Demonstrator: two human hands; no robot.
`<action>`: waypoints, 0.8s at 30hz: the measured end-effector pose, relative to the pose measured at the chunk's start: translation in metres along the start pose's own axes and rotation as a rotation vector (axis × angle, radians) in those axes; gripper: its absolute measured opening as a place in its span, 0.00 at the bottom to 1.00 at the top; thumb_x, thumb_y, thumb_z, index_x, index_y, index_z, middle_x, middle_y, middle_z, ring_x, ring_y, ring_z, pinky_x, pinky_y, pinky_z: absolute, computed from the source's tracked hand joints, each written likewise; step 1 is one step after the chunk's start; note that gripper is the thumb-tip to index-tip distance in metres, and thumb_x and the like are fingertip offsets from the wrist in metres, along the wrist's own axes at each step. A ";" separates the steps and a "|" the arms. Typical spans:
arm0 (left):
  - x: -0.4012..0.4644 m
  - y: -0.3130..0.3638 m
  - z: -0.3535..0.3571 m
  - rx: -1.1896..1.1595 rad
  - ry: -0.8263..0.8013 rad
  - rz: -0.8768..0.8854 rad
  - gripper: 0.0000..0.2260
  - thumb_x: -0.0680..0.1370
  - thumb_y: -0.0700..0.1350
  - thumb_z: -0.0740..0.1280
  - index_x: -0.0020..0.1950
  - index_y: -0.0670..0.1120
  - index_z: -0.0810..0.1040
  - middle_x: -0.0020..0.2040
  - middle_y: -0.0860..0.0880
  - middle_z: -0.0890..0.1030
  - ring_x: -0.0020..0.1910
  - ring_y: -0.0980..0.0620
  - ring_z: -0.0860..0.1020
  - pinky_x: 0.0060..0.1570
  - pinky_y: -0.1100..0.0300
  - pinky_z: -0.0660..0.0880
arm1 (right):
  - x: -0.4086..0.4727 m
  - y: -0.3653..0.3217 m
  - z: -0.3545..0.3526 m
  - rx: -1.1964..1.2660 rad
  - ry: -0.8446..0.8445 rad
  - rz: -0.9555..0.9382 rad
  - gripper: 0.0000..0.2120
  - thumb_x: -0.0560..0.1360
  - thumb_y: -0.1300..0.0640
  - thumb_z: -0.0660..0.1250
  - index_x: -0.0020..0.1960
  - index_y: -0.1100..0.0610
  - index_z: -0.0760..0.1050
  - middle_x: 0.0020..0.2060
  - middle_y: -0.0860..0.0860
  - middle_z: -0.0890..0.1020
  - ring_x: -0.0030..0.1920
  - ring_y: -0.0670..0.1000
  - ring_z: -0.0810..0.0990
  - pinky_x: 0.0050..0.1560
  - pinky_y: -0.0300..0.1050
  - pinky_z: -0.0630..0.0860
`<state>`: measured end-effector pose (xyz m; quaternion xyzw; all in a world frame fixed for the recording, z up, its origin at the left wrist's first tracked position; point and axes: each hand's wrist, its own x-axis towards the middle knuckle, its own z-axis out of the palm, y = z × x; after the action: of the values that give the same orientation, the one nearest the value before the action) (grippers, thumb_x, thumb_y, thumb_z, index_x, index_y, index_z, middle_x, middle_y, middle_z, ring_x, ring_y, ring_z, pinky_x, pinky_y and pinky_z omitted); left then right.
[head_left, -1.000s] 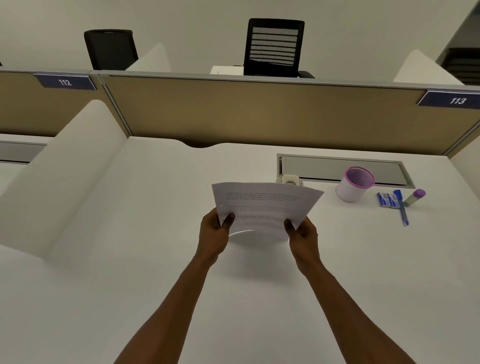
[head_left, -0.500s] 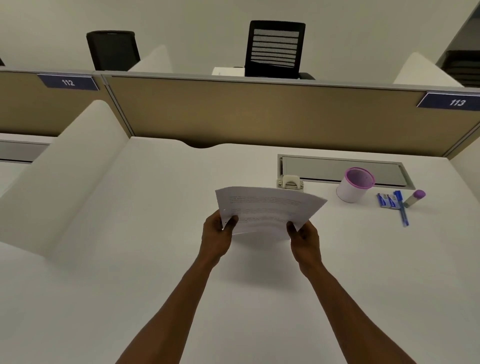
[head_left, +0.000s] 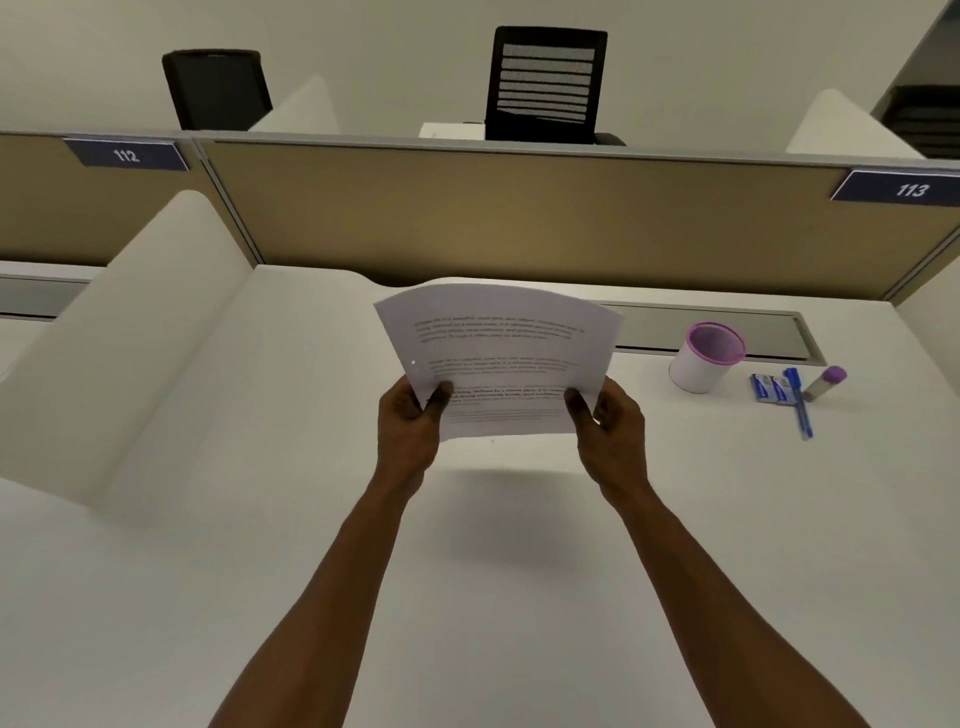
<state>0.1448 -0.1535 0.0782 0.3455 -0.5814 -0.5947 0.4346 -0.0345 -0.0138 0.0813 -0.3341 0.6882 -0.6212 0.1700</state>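
A white sheaf of printed paper (head_left: 498, 358) hangs in the air above the white desk (head_left: 260, 519), its text side facing me and its top edge bowed. My left hand (head_left: 410, 426) pinches its lower left corner, thumb on the front. My right hand (head_left: 610, 426) grips the lower right corner the same way. The paper casts a shadow on the desk below it.
To the right stand a white cup with a pink rim (head_left: 706, 364), a blue pen (head_left: 800, 410), small blue packets (head_left: 769, 387) and a purple-capped tube (head_left: 826, 382). A tan partition (head_left: 519, 218) closes the back, and a white divider (head_left: 130, 332) the left side.
Both hands have lifted and tilted the paper up toward me, so its text now faces the camera. It now hides the small white object behind it.
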 end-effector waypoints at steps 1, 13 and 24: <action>0.001 0.000 -0.001 -0.003 0.000 -0.006 0.06 0.78 0.44 0.70 0.53 0.52 0.82 0.54 0.51 0.85 0.52 0.47 0.84 0.51 0.52 0.82 | 0.001 -0.001 0.002 0.002 0.000 -0.007 0.09 0.79 0.56 0.66 0.58 0.51 0.78 0.53 0.48 0.83 0.54 0.48 0.82 0.53 0.43 0.80; -0.011 -0.029 0.014 0.066 -0.030 -0.152 0.07 0.79 0.41 0.70 0.55 0.50 0.82 0.52 0.52 0.86 0.51 0.48 0.84 0.54 0.46 0.82 | -0.009 0.022 -0.007 -0.013 0.052 0.117 0.14 0.78 0.58 0.65 0.53 0.38 0.76 0.47 0.37 0.83 0.49 0.41 0.82 0.44 0.29 0.77; -0.012 -0.032 0.018 0.127 -0.047 -0.141 0.09 0.81 0.43 0.63 0.56 0.54 0.80 0.52 0.53 0.85 0.53 0.49 0.83 0.54 0.48 0.82 | -0.008 0.039 -0.008 0.075 0.057 0.218 0.14 0.78 0.63 0.64 0.55 0.46 0.78 0.48 0.43 0.84 0.50 0.44 0.83 0.49 0.35 0.79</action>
<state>0.1292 -0.1375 0.0465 0.3984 -0.6022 -0.5937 0.3552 -0.0439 -0.0026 0.0432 -0.2330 0.7012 -0.6337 0.2291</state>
